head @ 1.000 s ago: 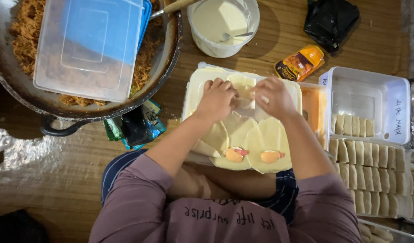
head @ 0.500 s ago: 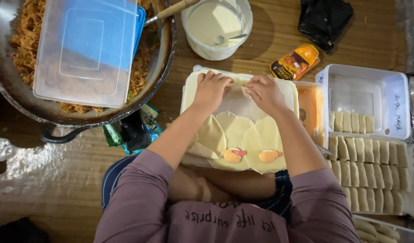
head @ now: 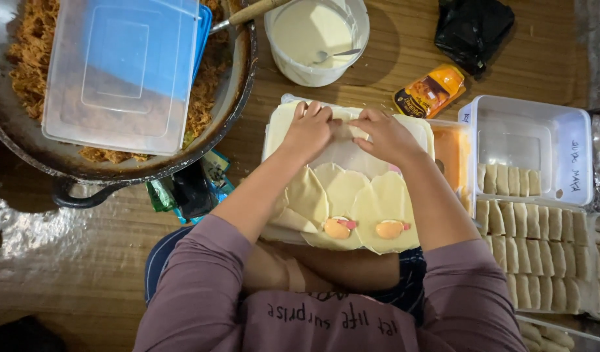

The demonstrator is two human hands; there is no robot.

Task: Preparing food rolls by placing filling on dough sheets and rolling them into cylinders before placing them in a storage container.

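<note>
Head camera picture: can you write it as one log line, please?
left hand: pressing rolled wrapper | right hand: same roll | board: two filled wrappers near edge | bowl: pale batter, spoon

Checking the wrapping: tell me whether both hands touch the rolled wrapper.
Touching: the head view shows left hand and right hand pressing their fingertips onto the rolled wrapper.

Warm-lit wooden plank floor (head: 404,58)

warm indoor light from above, centre pretty bright, left corners dim, soft shadows beside the bowl (head: 316,40), mild glare on the plastic lid (head: 120,68), mostly sharp
</note>
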